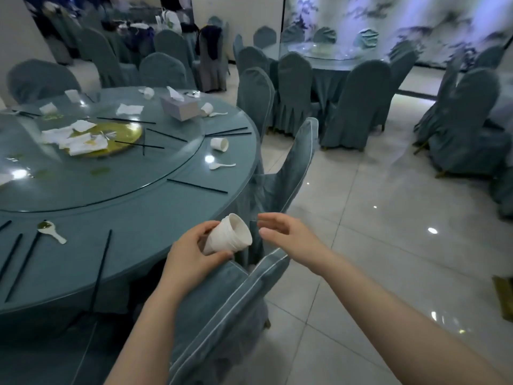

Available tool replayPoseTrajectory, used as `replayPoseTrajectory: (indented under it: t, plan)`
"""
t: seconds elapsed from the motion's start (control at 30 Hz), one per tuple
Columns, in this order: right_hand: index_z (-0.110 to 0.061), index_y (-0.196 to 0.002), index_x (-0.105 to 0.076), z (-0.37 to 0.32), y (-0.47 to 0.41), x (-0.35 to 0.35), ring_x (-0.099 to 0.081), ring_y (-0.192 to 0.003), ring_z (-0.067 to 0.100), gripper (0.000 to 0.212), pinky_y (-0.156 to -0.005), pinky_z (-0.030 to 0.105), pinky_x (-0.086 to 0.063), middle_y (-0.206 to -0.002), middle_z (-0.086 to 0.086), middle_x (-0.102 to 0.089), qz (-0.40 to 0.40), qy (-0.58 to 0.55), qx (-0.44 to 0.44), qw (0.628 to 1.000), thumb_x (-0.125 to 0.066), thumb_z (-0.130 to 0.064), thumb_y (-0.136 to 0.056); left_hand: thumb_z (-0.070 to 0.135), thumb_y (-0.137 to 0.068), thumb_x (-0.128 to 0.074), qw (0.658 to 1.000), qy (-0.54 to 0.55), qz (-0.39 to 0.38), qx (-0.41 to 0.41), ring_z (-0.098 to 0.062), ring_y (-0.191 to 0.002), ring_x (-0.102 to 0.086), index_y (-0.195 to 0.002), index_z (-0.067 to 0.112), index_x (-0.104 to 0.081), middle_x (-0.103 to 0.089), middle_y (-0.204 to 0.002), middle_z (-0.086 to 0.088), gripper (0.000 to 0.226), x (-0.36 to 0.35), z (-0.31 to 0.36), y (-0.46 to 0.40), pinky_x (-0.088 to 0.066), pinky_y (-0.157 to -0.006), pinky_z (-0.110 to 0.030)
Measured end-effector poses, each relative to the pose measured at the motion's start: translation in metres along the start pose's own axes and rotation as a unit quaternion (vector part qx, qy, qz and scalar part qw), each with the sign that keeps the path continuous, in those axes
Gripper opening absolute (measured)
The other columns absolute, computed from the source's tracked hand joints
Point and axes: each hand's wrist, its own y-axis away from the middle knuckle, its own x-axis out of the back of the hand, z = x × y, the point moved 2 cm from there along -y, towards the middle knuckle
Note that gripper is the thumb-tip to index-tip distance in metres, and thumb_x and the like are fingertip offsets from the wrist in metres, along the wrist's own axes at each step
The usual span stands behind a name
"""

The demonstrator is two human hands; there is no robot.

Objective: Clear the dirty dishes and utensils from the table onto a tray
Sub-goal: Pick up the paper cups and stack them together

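My left hand (191, 252) grips a stack of white paper cups (229, 236), tilted with the mouth toward the right, just off the edge of the round blue table (155, 237). My right hand (286, 229) hovers beside the stack's mouth, fingers loosely extended and holding nothing. On the table lie a tipped white cup (219, 143), a white spoon (220, 165), another spoon (51, 231) with green residue, more cups (206, 109) farther back, and several black chopsticks (197, 186). No tray shows.
A glass turntable (116, 173) carries a yellow plate (122, 134) with crumpled napkins. A tissue box (180, 107) stands at the far side. Blue covered chairs (227, 307) stand right below my hands and around the table. Tiled floor (374, 232) lies to the right.
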Motion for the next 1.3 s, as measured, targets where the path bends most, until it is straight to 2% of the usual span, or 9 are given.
replayPoseTrajectory:
  t: [0.27,0.33,0.47,0.6,0.77,0.9,1.07,1.2,1.3]
  plan:
    - [-0.021,-0.122,-0.061,0.025,-0.074,0.098,-0.060,-0.104,0.001,0.032,-0.091,0.017,-0.049,-0.115,-0.008,-0.065,0.013,-0.014,0.009,1.000,-0.064,-0.019,-0.090,0.020,-0.068,-0.084,0.995,0.042,0.073,0.052,0.017,-0.090,-0.056,-0.103,0.046,-0.059,-0.066,-0.101,0.025,0.050,-0.057,0.018,-0.075,-0.041,-0.072,-0.011]
    - [-0.021,-0.121,-0.061,0.030,-0.100,0.121,-0.060,-0.102,-0.002,0.031,-0.084,0.011,-0.048,-0.113,-0.010,-0.065,0.005,-0.003,0.013,1.000,-0.063,-0.018,-0.090,0.020,-0.069,-0.083,0.993,0.058,0.085,0.059,0.015,-0.091,-0.057,-0.107,0.042,-0.060,-0.066,-0.102,0.024,0.049,-0.075,0.018,-0.103,-0.042,-0.072,-0.011]
    - [-0.019,-0.120,-0.062,0.041,-0.149,0.173,-0.062,-0.104,0.004,0.031,-0.087,0.015,-0.049,-0.114,-0.004,-0.066,0.014,0.000,0.005,1.000,-0.064,-0.015,-0.090,0.020,-0.069,-0.083,0.988,0.088,0.097,0.082,0.008,-0.091,-0.062,-0.109,0.039,-0.061,-0.067,-0.101,0.023,0.049,-0.111,0.017,-0.169,-0.045,-0.071,-0.013]
    - [-0.021,-0.116,-0.062,0.045,-0.195,0.226,-0.061,-0.096,-0.004,0.027,-0.074,0.006,-0.048,-0.108,-0.009,-0.066,0.007,0.009,0.006,1.000,-0.063,-0.016,-0.090,0.018,-0.070,-0.083,0.984,0.102,0.110,0.099,0.008,-0.088,-0.062,-0.100,0.045,-0.060,-0.067,-0.098,0.024,0.047,-0.139,0.026,-0.223,-0.044,-0.067,-0.010]
    - [-0.031,-0.110,-0.062,0.045,-0.264,0.266,-0.062,-0.099,-0.003,0.023,-0.084,0.013,-0.049,-0.108,-0.014,-0.067,-0.031,0.003,0.014,0.999,-0.063,-0.019,-0.090,0.022,-0.072,-0.081,0.968,0.121,0.170,0.136,0.008,-0.087,-0.063,-0.097,0.049,-0.060,-0.068,-0.094,0.027,0.042,-0.147,0.038,-0.270,-0.045,-0.067,-0.013]
    - [-0.031,-0.110,-0.062,0.044,-0.336,0.284,-0.062,-0.100,0.000,0.023,-0.084,0.019,-0.051,-0.109,-0.013,-0.067,-0.069,0.004,0.036,0.997,-0.063,-0.020,-0.090,0.019,-0.077,-0.078,0.948,0.132,0.250,0.150,0.004,-0.091,-0.063,-0.107,0.040,-0.060,-0.067,-0.099,0.024,0.040,-0.152,0.046,-0.307,-0.047,-0.070,-0.018]
    - [-0.028,-0.101,-0.066,0.054,-0.416,0.282,-0.068,-0.090,0.010,0.019,-0.069,0.020,-0.055,-0.101,-0.006,-0.071,-0.138,-0.021,0.022,0.990,-0.067,-0.017,-0.087,0.020,-0.079,-0.075,0.908,0.119,0.350,0.195,0.001,-0.094,-0.062,-0.117,0.030,-0.061,-0.067,-0.106,0.017,0.043,-0.161,0.050,-0.326,-0.043,-0.069,-0.012]
    - [-0.034,-0.095,-0.064,0.057,-0.475,0.254,-0.067,-0.089,0.005,0.018,-0.081,0.028,-0.056,-0.095,-0.012,-0.070,-0.187,0.010,0.025,0.982,-0.069,-0.022,-0.082,0.016,-0.077,-0.076,0.882,0.102,0.406,0.217,0.015,-0.086,-0.060,-0.110,0.035,-0.061,-0.066,-0.101,0.022,0.040,-0.159,0.046,-0.331,-0.043,-0.060,-0.002]
    - [-0.032,-0.097,-0.062,0.065,-0.512,0.226,-0.065,-0.090,0.004,0.021,-0.087,0.029,-0.053,-0.098,-0.010,-0.069,-0.222,0.062,0.033,0.973,-0.072,-0.023,-0.081,0.014,-0.078,-0.076,0.862,0.099,0.436,0.239,0.015,-0.084,-0.060,-0.107,0.037,-0.059,-0.065,-0.099,0.022,0.041,-0.151,0.037,-0.332,-0.044,-0.062,-0.004]
